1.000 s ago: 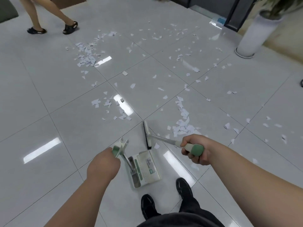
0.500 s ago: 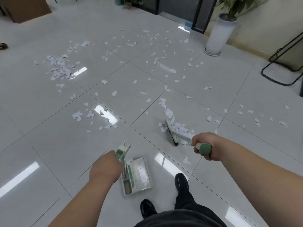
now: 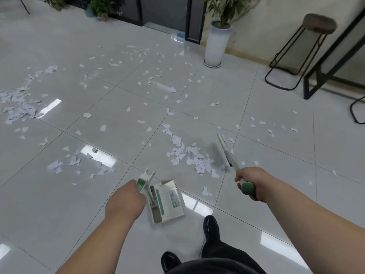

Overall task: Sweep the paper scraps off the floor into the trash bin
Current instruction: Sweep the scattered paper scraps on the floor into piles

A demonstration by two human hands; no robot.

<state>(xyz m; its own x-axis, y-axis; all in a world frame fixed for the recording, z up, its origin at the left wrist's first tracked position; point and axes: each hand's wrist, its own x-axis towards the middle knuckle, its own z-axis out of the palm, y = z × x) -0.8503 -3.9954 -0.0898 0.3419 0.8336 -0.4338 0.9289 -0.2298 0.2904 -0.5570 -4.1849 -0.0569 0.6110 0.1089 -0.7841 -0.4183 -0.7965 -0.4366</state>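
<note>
Head view: right hand gripped broom, left hand gripped dustpan; gathering step; scrap pile likely needed 7 o'clock stroke.

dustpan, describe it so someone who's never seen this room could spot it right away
Find the person's black shoes at the bottom of the grey tiled floor. Just ahead of them, to their left, is the dustpan, whose green-tipped handle the left hand grips. It is the only boxy white tray with a green strip; the broom in the right hand is long and thin.
</note>
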